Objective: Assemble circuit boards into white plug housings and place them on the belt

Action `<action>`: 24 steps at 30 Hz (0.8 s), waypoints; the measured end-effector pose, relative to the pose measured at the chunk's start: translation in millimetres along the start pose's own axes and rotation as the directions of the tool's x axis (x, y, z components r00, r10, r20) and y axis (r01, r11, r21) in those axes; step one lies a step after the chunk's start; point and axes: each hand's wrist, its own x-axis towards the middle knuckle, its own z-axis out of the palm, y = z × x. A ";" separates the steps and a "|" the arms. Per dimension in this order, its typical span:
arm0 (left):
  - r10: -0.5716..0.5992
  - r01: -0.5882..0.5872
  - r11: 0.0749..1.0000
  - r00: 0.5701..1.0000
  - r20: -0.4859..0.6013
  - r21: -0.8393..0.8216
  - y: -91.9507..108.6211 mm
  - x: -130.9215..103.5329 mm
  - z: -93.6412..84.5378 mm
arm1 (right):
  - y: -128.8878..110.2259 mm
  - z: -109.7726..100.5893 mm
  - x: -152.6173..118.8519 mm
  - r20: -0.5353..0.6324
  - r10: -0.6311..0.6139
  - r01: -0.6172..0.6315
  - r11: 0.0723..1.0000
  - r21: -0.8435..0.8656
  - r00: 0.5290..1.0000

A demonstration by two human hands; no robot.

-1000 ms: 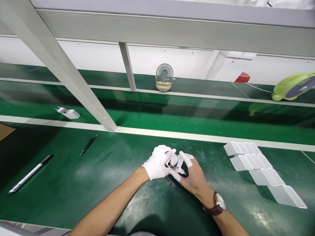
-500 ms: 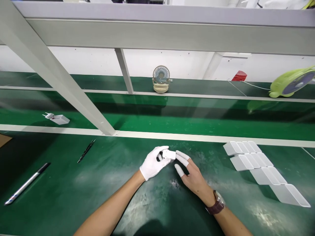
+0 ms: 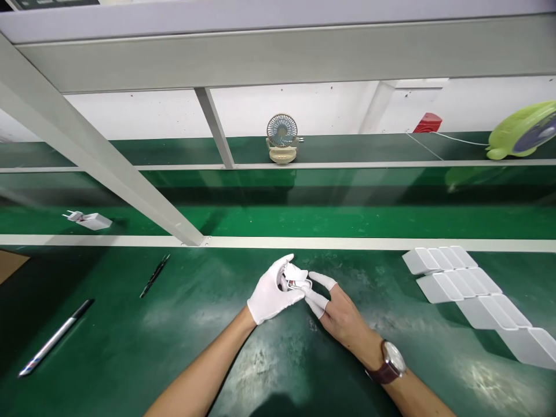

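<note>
My left hand (image 3: pixel 273 295), in a white glove, is closed around a small white plastic casing (image 3: pixel 296 273), which looks like a charger housing. The casing stands open at its near side, and small dark and red parts show inside. From the right, my right hand (image 3: pixel 336 304), with white finger cots on, grips the casing's right end between thumb and fingers. Both hands are just above the green bench top. The glove and cots cover part of the casing, so its full shape is hidden.
Several white boxes (image 3: pixel 478 295) lie in stepped rows at right. A pen (image 3: pixel 155 276) and a silver-black tool (image 3: pixel 56 337) lie at left. Behind the white rail (image 3: pixel 304 243) sits a white plug adapter (image 3: pixel 89 220). A slanting post (image 3: pixel 113 174), a small fan (image 3: pixel 282 138) and a green fan (image 3: pixel 519 130) stand beyond.
My right thumb has come in against the casing, where it was apart before. The casing has turned and now shows an open side with parts inside. The camera view has shifted slightly.
</note>
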 end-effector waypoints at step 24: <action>0.029 -0.049 0.936 0.998 -0.062 -0.350 0.5 11.4 -18.8 | -1.5 7.6 18.7 -0.119 -0.140 0.142 0.990 0.002 0.983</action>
